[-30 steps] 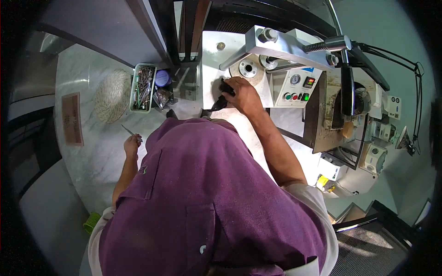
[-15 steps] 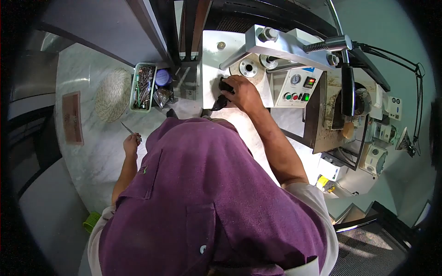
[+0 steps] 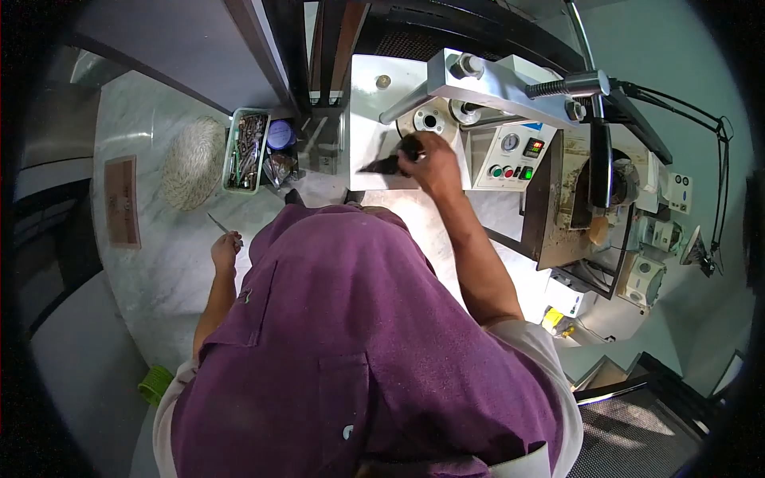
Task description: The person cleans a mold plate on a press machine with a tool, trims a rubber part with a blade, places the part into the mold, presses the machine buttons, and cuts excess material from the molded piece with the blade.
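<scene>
My right hand [image 3: 437, 166] is closed round a dark, floppy piece that looks like a black cloth [image 3: 386, 166]. Its pointed end trails to the left over the white machine top [image 3: 368, 119], close to the front edge. Just beyond the hand is a round metal fitting [image 3: 429, 121] with a dark centre hole. Low on the left, my left hand [image 3: 226, 250] grips a thin pointed metal tool [image 3: 216, 221], tip up and to the left, above the marble-patterned surface [image 3: 171, 275]. The tool's lower end is hidden in the fingers.
A metal crossbar [image 3: 510, 89] with a black-handled lever [image 3: 602, 163] spans the machine. Its control panel [image 3: 510, 155] has a gauge, a lit display and buttons. On the left are a tool tray [image 3: 259, 182], a purple-lidded jar [image 3: 280, 134] and a woven mat [image 3: 194, 163].
My right hand has shifted right with the black cloth, which now stretches out more to the left. The left hand with its tool has barely moved.
</scene>
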`<action>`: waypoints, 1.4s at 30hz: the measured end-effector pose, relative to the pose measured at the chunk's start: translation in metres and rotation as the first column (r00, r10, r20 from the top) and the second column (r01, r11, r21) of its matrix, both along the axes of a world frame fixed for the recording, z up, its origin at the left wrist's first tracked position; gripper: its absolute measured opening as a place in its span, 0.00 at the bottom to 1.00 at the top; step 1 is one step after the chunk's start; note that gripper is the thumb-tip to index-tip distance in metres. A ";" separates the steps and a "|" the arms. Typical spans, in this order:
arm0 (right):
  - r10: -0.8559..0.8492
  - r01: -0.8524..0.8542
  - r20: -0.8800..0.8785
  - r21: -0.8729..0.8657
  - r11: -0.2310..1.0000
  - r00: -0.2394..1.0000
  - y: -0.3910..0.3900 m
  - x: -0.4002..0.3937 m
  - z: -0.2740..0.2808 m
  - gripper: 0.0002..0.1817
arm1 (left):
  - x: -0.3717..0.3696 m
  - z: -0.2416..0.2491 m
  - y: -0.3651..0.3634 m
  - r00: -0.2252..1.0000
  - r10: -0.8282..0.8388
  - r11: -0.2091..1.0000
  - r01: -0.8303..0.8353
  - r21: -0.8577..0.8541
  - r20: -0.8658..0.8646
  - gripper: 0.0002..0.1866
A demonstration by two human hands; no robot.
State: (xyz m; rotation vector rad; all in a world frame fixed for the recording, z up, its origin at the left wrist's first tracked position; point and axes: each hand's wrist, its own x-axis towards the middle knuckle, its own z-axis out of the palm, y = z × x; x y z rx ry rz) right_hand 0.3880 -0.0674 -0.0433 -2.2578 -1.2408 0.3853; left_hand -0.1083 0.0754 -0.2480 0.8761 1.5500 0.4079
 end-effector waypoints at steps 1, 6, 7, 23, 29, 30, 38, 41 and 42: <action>-0.052 0.053 -0.019 0.011 0.999 0.998 -0.003 0.009 0.007 0.22 | -0.002 -0.001 -0.001 1.000 0.009 1.000 -0.009 0.009 -0.009 0.13; -0.218 0.228 0.145 -0.054 0.972 0.965 -0.005 0.049 0.007 0.23 | -0.007 -0.002 -0.003 1.000 0.007 1.000 -0.007 -0.008 -0.005 0.12; -0.198 0.214 0.206 -0.060 0.975 0.958 -0.004 0.053 0.006 0.23 | -0.007 -0.002 -0.002 1.000 -0.017 1.000 0.017 -0.019 -0.015 0.12; -0.162 0.178 0.144 -0.105 0.978 0.976 0.008 0.063 0.001 0.23 | 0.009 0.005 0.000 1.000 -0.018 1.000 0.018 0.008 -0.024 0.12; -0.127 0.135 0.147 -0.049 0.990 0.981 0.005 0.059 0.001 0.22 | 0.006 0.001 -0.003 0.999 -0.025 0.999 0.024 -0.024 -0.046 0.13; -0.131 0.140 0.147 -0.050 0.989 0.980 0.004 0.059 -0.002 0.22 | 0.006 0.000 -0.002 0.998 -0.037 0.999 0.036 -0.018 -0.048 0.14; -0.377 0.374 0.053 0.052 0.926 0.925 0.003 0.049 0.000 0.19 | 0.019 0.001 0.020 0.997 -0.066 0.997 0.067 0.044 -0.029 0.15; -0.445 0.435 0.000 0.204 0.877 0.896 -0.018 0.046 0.005 0.18 | 0.034 0.009 0.032 0.996 -0.085 0.992 0.088 0.091 -0.037 0.16; -0.445 0.434 0.003 0.206 0.877 0.896 -0.023 0.036 0.015 0.18 | 0.040 0.009 0.035 0.994 -0.108 0.985 0.108 0.136 -0.005 0.16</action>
